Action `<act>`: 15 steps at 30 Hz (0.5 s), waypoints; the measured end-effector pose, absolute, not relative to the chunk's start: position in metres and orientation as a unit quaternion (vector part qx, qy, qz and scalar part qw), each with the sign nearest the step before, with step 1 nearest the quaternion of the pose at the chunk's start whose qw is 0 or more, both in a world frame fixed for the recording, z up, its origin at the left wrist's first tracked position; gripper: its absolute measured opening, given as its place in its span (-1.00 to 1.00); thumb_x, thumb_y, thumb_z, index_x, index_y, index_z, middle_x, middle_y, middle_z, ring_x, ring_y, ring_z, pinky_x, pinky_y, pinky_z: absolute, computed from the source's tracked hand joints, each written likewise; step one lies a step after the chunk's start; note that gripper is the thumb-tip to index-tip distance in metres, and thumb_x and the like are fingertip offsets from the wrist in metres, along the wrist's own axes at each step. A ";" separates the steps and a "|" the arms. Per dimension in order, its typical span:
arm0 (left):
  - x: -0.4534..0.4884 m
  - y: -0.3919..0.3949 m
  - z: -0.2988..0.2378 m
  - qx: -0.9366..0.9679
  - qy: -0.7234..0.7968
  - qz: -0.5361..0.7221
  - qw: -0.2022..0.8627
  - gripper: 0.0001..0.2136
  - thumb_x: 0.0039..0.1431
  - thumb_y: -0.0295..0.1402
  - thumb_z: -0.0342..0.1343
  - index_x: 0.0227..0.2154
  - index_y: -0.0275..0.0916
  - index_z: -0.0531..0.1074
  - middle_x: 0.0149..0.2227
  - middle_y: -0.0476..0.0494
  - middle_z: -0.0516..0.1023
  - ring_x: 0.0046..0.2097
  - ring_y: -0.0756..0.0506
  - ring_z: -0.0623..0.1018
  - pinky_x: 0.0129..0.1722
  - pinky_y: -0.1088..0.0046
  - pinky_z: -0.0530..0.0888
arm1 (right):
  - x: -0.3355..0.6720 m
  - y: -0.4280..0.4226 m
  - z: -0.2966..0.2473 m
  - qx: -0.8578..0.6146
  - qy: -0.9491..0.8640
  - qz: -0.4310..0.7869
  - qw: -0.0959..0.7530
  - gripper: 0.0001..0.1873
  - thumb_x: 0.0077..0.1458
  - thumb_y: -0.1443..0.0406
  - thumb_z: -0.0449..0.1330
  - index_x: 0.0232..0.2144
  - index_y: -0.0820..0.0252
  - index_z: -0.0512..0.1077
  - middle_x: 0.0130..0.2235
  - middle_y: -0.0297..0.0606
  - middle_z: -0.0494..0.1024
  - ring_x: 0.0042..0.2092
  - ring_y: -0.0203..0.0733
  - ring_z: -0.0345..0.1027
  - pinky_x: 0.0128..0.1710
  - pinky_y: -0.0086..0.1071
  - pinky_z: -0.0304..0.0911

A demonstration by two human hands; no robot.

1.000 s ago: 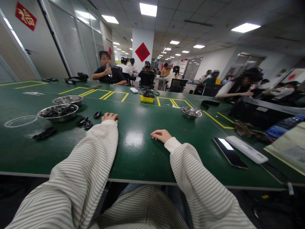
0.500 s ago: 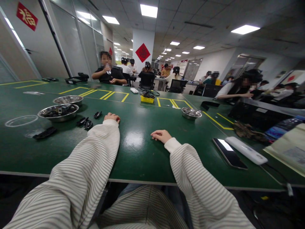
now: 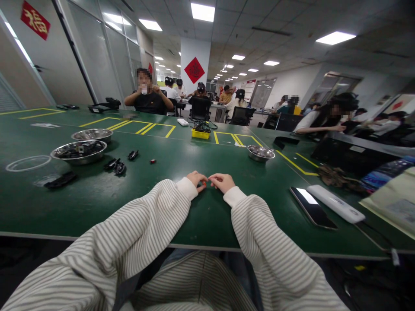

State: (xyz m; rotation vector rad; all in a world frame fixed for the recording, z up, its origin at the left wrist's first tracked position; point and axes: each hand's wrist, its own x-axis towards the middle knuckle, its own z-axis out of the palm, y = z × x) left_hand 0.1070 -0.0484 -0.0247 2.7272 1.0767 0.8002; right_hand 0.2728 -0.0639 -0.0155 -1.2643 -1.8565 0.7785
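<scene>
My left hand [image 3: 196,178] is closed in a pinch, with a small orange-red piece [image 3: 204,184] showing at its fingertips. Close against it, my right hand [image 3: 223,182] has its fingers pressed together. What they hold, if anything, is too small to make out. Both hands are low over the green table [image 3: 181,207], fingertips nearly meeting. A small red and black part [image 3: 153,161] lies farther left on the tabletop. Several black plastic pieces [image 3: 119,167] sit beyond it, beside a steel bowl [image 3: 79,160] full of dark parts.
Another steel bowl [image 3: 92,134] stands behind the full one, and a third bowl [image 3: 260,158] is at right. A yellow tray [image 3: 200,134] holds black cables. Right of my arm lie a phone [image 3: 313,209] and a white device [image 3: 335,204]. A person [image 3: 149,101] sits across the table.
My left hand has come right and nearer to me, up to my right hand, uncovering the small red and black part. My right hand stays about where it was, fingers more drawn together.
</scene>
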 end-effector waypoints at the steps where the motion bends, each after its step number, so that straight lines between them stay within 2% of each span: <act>1: 0.108 -0.049 -0.026 0.901 0.350 0.251 0.053 -0.81 -0.15 -0.43 0.01 -0.37 -0.25 0.34 -0.43 -0.01 0.44 -0.34 0.00 0.34 -0.27 0.47 0.27 | 0.273 -0.063 -0.016 -0.496 -0.733 0.289 0.367 -0.77 -0.15 0.28 0.04 -0.45 0.30 0.42 -0.65 -0.35 0.37 -0.63 -0.42 0.18 -0.58 -0.53 0.13; 5: 0.108 -0.046 -0.029 0.918 0.330 0.215 0.043 -0.81 -0.14 -0.38 0.03 -0.38 -0.26 0.34 -0.43 -0.05 0.42 -0.35 0.00 0.34 -0.27 0.45 0.26 | 0.273 -0.063 -0.019 -0.500 -0.769 0.224 0.329 -0.76 -0.13 0.28 0.04 -0.41 0.26 0.42 -0.71 -0.42 0.29 -0.65 -0.44 0.12 -0.60 -0.55 0.06; 9: 0.097 -0.036 -0.025 0.914 0.344 0.212 0.020 -0.75 -0.13 -0.23 0.03 -0.37 -0.25 0.36 -0.41 -0.07 0.41 -0.32 -0.03 0.31 -0.24 0.43 0.24 | 0.273 -0.065 -0.018 -0.497 -0.798 0.175 0.291 -0.75 -0.11 0.26 0.04 -0.37 0.23 0.42 -0.72 -0.44 0.25 -0.65 -0.45 0.05 -0.60 -0.56 -0.01; 12: 0.072 -0.023 -0.017 0.870 0.445 0.211 -0.038 -0.73 -0.07 -0.18 -0.04 -0.37 -0.24 0.37 -0.35 -0.11 0.40 -0.24 -0.08 0.27 -0.19 0.38 0.19 | 0.271 -0.067 -0.017 -0.487 -0.818 0.158 0.261 -0.73 -0.10 0.23 0.04 -0.34 0.22 0.42 -0.70 -0.43 0.26 -0.64 -0.45 0.04 -0.58 -0.56 -0.02; 15: 0.031 -0.007 -0.009 0.774 0.589 0.208 -0.106 -0.74 -0.02 -0.21 -0.10 -0.29 -0.19 0.34 -0.19 -0.14 0.32 -0.08 -0.18 0.15 -0.18 0.28 0.15 | 0.269 -0.070 -0.018 -0.479 -0.836 0.137 0.231 -0.71 -0.11 0.19 0.06 -0.31 0.18 0.41 -0.69 -0.43 0.25 -0.63 -0.45 0.04 -0.57 -0.56 -0.04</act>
